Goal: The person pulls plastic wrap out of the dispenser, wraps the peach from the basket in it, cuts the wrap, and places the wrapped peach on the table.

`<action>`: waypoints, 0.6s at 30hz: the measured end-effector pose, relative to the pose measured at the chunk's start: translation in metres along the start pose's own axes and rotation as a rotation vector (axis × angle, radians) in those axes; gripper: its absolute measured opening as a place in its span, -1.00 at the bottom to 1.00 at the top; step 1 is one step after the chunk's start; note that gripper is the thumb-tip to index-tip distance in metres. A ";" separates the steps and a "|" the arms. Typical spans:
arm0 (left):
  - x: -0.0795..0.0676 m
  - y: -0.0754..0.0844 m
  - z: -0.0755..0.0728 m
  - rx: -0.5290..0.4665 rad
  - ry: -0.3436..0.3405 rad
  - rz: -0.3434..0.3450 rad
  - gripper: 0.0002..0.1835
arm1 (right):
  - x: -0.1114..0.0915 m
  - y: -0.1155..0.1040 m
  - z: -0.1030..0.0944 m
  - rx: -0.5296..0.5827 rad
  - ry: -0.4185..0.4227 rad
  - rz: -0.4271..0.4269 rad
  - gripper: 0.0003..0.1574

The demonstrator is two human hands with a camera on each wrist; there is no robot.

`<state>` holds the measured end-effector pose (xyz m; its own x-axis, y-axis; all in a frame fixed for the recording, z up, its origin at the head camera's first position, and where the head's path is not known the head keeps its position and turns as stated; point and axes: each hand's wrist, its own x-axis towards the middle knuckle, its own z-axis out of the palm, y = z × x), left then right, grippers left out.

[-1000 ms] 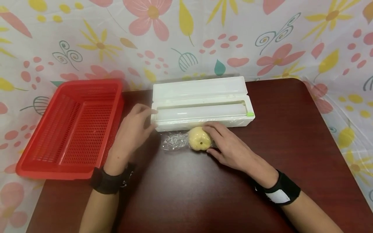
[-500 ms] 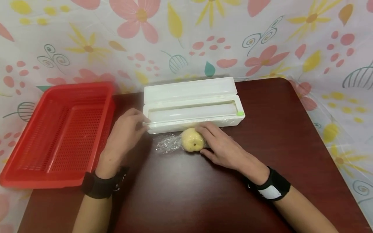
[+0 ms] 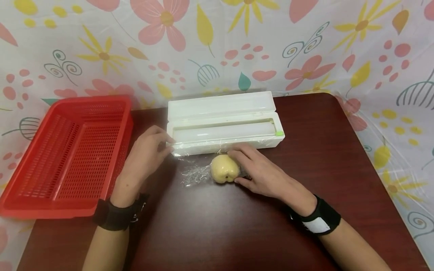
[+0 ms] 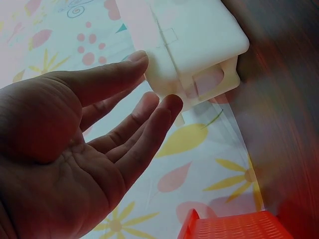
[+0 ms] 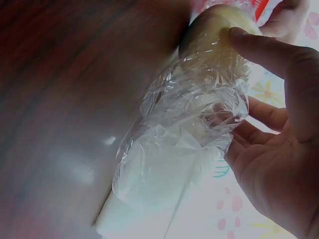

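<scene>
A pale yellow fruit (image 3: 224,168), apple- or pear-like, sits on the table wrapped in clear cling film (image 3: 194,175) that bunches out at its left. My right hand (image 3: 259,171) holds the fruit from its right side, thumb low and fingers over the top; the right wrist view shows the thumb on it through crinkled film. Just behind stands a long white cling film box (image 3: 223,146), lid raised, with a roll (image 3: 223,131) inside. Film runs over the box's front edge towards the fruit. My left hand (image 3: 144,152) pinches the box's left end (image 4: 199,84) between thumb and fingers.
An open red plastic basket (image 3: 123,150) with slotted sides stands left of my left hand. At the box's right end is a small green slider (image 3: 279,133). A flowered cloth (image 3: 203,45) hangs behind the dark wooden table (image 3: 203,233).
The fruit has rolled slightly towards me under my right hand, its dark dimple turning downwards, and film shows stretched up behind it. My left hand stays at the box. The head view shifted a little earlier.
</scene>
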<state>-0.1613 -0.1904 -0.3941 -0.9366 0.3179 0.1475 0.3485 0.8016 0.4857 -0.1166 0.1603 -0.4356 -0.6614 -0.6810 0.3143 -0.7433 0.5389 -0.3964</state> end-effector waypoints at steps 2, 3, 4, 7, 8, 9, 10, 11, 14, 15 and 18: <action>0.000 0.000 0.000 0.000 -0.003 -0.003 -0.81 | 0.000 0.000 0.000 0.003 -0.002 -0.001 -0.14; 0.000 0.001 -0.001 0.001 -0.004 -0.004 -0.81 | 0.000 0.000 0.000 0.004 -0.002 -0.002 -0.14; 0.000 0.001 -0.001 0.002 -0.005 -0.006 -0.81 | 0.000 0.000 0.000 0.006 0.000 -0.006 -0.14; 0.000 0.001 -0.001 0.004 -0.005 -0.010 -0.81 | 0.001 0.000 0.000 0.003 -0.001 -0.010 -0.12; 0.000 0.001 -0.001 0.003 -0.006 -0.011 -0.81 | 0.000 0.000 0.000 0.003 -0.002 -0.010 -0.11; 0.000 0.001 -0.001 0.003 -0.006 -0.012 -0.81 | 0.000 0.000 0.000 0.001 -0.004 -0.011 -0.12; 0.000 0.001 -0.001 0.003 -0.007 -0.012 -0.81 | 0.000 0.000 0.000 -0.001 -0.005 -0.012 -0.11; 0.000 0.001 -0.001 0.002 -0.008 -0.013 -0.81 | 0.000 0.000 0.000 -0.003 -0.008 -0.011 -0.11; 0.000 0.001 -0.001 0.001 -0.009 -0.012 -0.80 | -0.001 0.001 0.001 -0.004 -0.011 -0.019 -0.13; 0.000 0.001 -0.001 0.002 -0.010 -0.012 -0.80 | -0.001 0.001 0.001 -0.006 -0.014 -0.019 -0.13; 0.000 0.001 -0.001 0.003 -0.009 -0.009 -0.81 | -0.001 0.001 0.002 -0.003 -0.025 -0.016 -0.13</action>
<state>-0.1614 -0.1901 -0.3930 -0.9394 0.3151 0.1352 0.3400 0.8060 0.4845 -0.1161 0.1607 -0.4379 -0.6467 -0.7019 0.2986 -0.7540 0.5292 -0.3892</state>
